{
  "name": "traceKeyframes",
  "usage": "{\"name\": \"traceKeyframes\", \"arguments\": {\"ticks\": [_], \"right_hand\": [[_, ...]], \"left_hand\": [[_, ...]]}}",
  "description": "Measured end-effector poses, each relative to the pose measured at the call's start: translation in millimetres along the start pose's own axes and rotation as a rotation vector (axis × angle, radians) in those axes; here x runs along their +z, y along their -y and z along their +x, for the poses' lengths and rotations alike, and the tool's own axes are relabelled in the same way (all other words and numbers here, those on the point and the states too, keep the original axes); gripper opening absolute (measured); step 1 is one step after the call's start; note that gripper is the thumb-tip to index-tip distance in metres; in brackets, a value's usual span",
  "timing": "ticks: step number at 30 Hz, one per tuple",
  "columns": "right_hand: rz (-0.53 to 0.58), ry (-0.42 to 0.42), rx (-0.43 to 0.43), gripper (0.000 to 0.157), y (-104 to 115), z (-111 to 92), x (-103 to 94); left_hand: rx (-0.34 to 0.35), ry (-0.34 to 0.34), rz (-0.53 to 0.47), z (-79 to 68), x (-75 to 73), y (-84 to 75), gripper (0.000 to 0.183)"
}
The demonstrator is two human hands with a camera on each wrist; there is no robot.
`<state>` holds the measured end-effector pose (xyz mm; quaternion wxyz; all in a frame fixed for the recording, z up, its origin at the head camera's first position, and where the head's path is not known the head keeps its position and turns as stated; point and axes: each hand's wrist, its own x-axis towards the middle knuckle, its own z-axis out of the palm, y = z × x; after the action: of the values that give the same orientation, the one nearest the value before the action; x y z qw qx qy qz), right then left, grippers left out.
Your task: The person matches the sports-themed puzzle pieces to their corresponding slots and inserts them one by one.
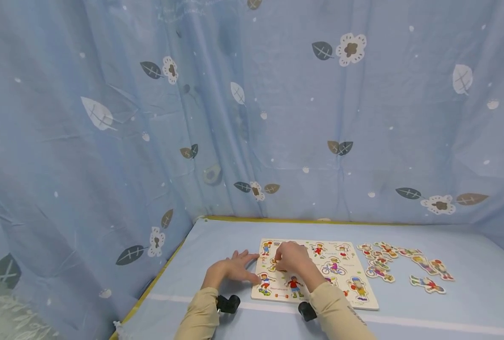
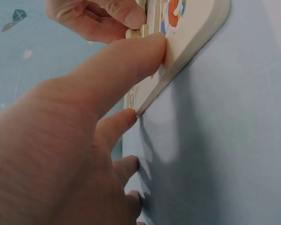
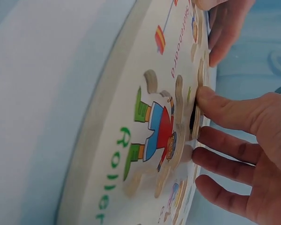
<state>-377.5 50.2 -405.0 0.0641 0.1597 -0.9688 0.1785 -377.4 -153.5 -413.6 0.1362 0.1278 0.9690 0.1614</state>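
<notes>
A wooden peg-style puzzle board (image 1: 303, 245) printed with children at sports lies flat on the table. My left hand (image 1: 235, 268) is at its left side, fingers spread; in the left wrist view the thumb (image 2: 150, 49) rests on the board's face and the index fingertip meets its edge. Over the left half of the board, my right hand (image 1: 293, 257) pinches a small wooden puzzle piece (image 2: 143, 31) low at a recess, its picture mostly hidden by the fingers. In the right wrist view, the right hand (image 3: 262, 140) has its fingertips at the board's surface, beyond the roller skater picture (image 3: 159, 133).
Several loose cut-out figure pieces (image 1: 379, 271) lie in a cluster right of the board, with another figure piece (image 1: 427, 284) nearer the front. A blue patterned curtain (image 1: 294, 118) hangs behind and left of the light blue table (image 1: 226, 231).
</notes>
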Motion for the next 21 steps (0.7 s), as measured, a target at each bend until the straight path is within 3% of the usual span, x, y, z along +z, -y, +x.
{"name": "traceKeyframes", "arguments": {"ticks": [13, 21], "right_hand": [[-0.033, -0.068, 0.020, 0.009, -3.3, 5.5, 14.2], [-0.015, -0.041, 0.044, 0.002, -0.7, 2.1, 11.3]], "left_hand": [[0.030, 0.011, 0.010, 1.5, -2.1, -0.6, 0.084], [0.032, 0.010, 0.010, 0.5, -2.6, 1.8, 0.084]]}}
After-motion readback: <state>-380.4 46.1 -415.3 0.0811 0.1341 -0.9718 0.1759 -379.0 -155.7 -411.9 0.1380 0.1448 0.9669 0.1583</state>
